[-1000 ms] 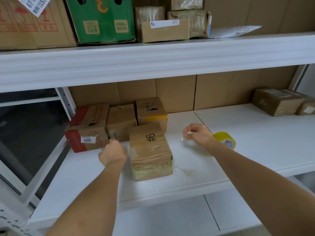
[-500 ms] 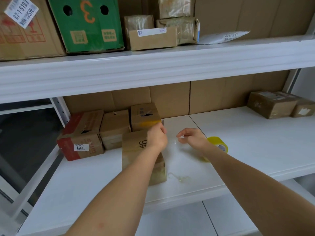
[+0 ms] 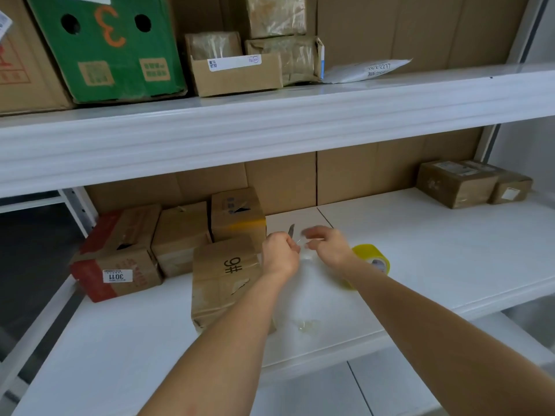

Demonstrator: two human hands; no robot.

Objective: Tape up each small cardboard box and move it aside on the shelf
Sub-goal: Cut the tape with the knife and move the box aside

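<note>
left hand (image 3: 280, 254) clamps thin grey blade (image 3: 291, 230) | right hand (image 3: 329, 246) pinches clear tape strip | advice: keep strip taut, cut clear of fingers, beside brown "9#" cardboard box (image 3: 223, 283)

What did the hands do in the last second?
The left hand left the near-left side of the 9# box, crossed over it and now grips a small blade beside the right hand, which barely moved. The box, the other boxes and the yellow tape roll stayed put.
</note>
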